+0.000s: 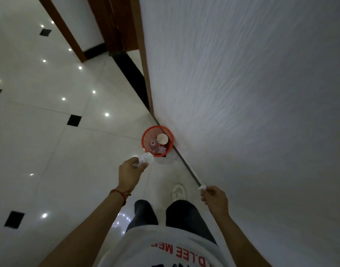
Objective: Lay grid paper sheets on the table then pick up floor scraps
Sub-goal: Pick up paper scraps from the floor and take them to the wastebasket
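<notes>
Left hand (129,173) gripped bigger crumpled paper scrap (146,159) just short of red bin (158,141) by wall. Right hand (215,199) pinched small scrap (202,187), well back from bin.

My feed is dim and soft; ceiling lights glare as white dots on the glossy floor (49,132) left of the red basket (146,136), and wide-angle bending warps the edges.

Glossy white tiled floor (49,147) with black insets meets a textured white wall (252,93).
</notes>
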